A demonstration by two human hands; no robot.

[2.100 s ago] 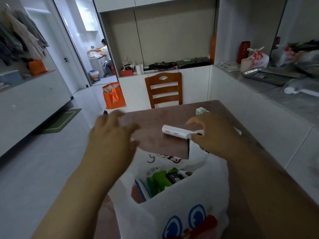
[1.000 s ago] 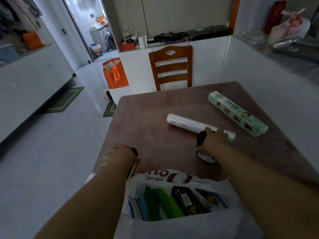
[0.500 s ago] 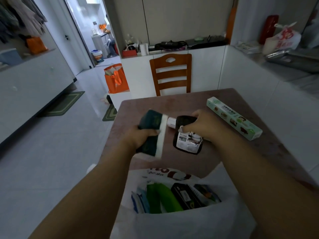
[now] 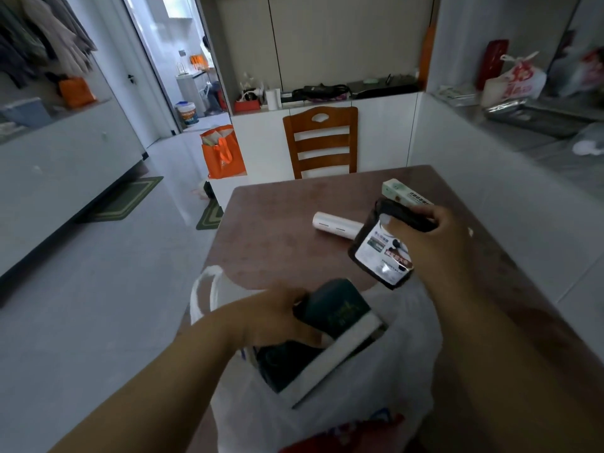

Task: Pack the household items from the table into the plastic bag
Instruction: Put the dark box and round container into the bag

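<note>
A white plastic bag [image 4: 353,410] stands open at the near edge of the brown table [image 4: 271,237]. My left hand [image 4: 274,318] grips a dark green packet with a white edge [image 4: 327,335] and holds it tilted in the bag's mouth. My right hand [image 4: 428,243] holds a black pouch with a white label [image 4: 379,253] above the table, just beyond the bag. A white roll [image 4: 333,223] lies on the table behind the pouch. A long pale green box [image 4: 405,194] lies farther back, partly hidden by my right hand.
A wooden chair [image 4: 322,142] stands at the table's far end. An orange bag [image 4: 222,152] sits on the floor to the left. A white wall and counter [image 4: 510,132] run along the table's right side. Open floor lies to the left.
My left hand has carried the green packet down from above the table into the bag's mouth. My right hand has moved the black pouch to the right and nearer the bag.
</note>
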